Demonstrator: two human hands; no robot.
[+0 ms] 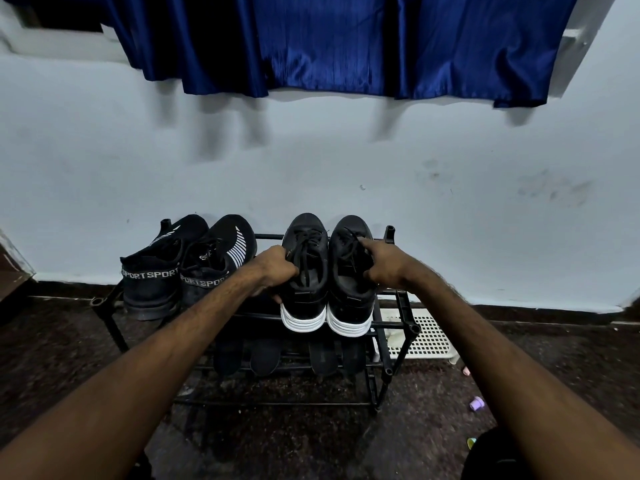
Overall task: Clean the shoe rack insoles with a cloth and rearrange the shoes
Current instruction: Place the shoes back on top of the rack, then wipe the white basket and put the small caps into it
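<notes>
A black shoe rack [403, 308] stands against the pale wall. On its top shelf, right of centre, sit two black sneakers with white soles, side by side. My left hand [273, 270] grips the left sneaker [304, 282] by its side and collar. Around the right sneaker [349, 292], my right hand [384, 263] grips the outer side, the index finger stretched over the laces. A pair of black sport shoes [180, 268] with white lettering rests on the left of the same shelf. Several dark insoles [263, 356] lie on the lower shelf. No cloth is in view.
A white perforated plastic basket [427, 337] sits on the floor behind the rack's right end. Small plastic bits, one purple [477, 404], lie on the dark speckled floor at right. A blue curtain [346, 43] hangs above on the wall.
</notes>
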